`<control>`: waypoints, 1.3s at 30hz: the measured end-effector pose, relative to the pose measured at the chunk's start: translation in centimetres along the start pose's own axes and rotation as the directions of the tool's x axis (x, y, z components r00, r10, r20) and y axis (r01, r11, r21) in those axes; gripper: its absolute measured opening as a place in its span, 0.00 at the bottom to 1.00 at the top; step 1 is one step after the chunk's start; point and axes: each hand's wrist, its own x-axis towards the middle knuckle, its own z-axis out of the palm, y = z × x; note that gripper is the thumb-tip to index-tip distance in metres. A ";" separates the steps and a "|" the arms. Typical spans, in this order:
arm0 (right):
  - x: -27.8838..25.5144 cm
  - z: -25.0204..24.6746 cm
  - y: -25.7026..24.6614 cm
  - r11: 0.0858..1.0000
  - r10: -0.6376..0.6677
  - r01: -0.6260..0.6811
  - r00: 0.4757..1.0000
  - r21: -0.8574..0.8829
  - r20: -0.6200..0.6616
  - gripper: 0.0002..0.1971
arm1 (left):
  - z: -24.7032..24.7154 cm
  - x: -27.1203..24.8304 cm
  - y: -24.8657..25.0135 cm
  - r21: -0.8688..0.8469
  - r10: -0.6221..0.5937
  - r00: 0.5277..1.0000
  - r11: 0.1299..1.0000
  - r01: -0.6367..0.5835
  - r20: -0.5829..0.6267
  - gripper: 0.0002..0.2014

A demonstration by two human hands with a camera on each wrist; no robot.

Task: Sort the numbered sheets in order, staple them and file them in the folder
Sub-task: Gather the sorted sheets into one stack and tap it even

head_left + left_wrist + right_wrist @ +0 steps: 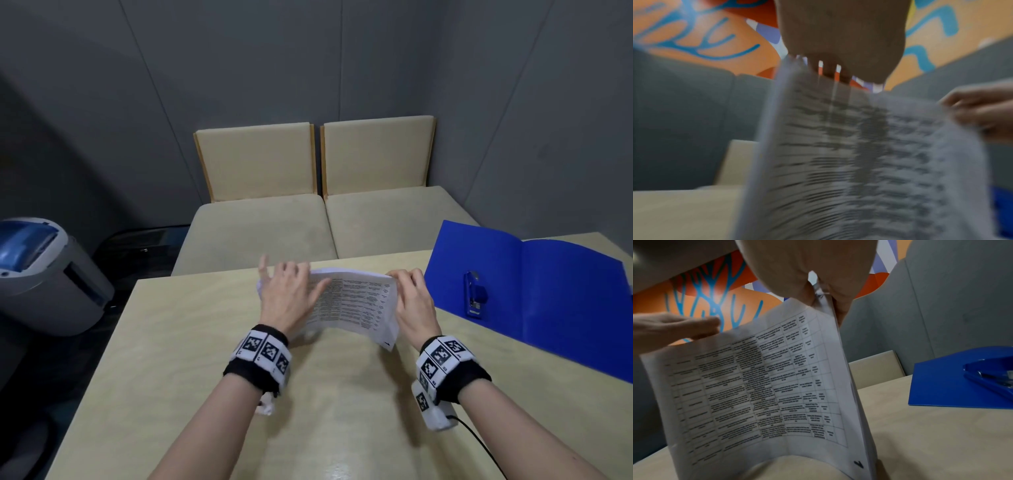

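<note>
A stack of printed sheets (pixel 352 305) stands on its lower edge on the table (pixel 205 359), bowed toward me, its front page a text table. A dark handwritten mark (pixel 858 464) sits at that page's lower right corner. My left hand (pixel 294 277) lies against the stack's left side with straight, spread fingers, thumb on the front. My right hand (pixel 399 275) pinches the stack's top right corner (pixel 819 293). The open blue folder (pixel 548 308) lies flat to the right, a blue stapler (pixel 475 298) on it. The left wrist view is blurred, showing the sheets (pixel 859 162).
Two beige cushioned seats (pixel 260 226) stand behind the table's far edge. A grey and blue machine (pixel 44 274) sits on the floor at left. A cable (pixel 479 442) trails from my right wrist camera. Grey panel walls close in the space.
</note>
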 end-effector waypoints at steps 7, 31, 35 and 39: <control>-0.3 -0.8 -0.4 0.999 -0.026 0.026 1.000 0.040 0.001 0.11 | -1.6 2.9 7.9 -0.061 0.294 0.928 0.956 -0.287 0.227 0.15; 2.1 -2.6 -3.3 0.610 0.189 -0.421 0.900 0.671 0.394 0.18 | -0.6 -3.1 -0.6 -0.960 -0.345 0.896 -0.112 0.257 0.280 0.15; 0.5 -1.4 -4.5 0.645 0.169 -0.296 0.954 0.705 0.246 0.15 | 0.9 -4.3 0.9 -0.979 -0.470 0.859 -0.097 0.179 0.203 0.13; -0.8 0.0 -4.2 0.644 0.192 -0.266 0.964 0.718 0.184 0.13 | 3.2 -5.0 1.4 -0.963 -0.520 0.815 -0.063 0.261 0.255 0.12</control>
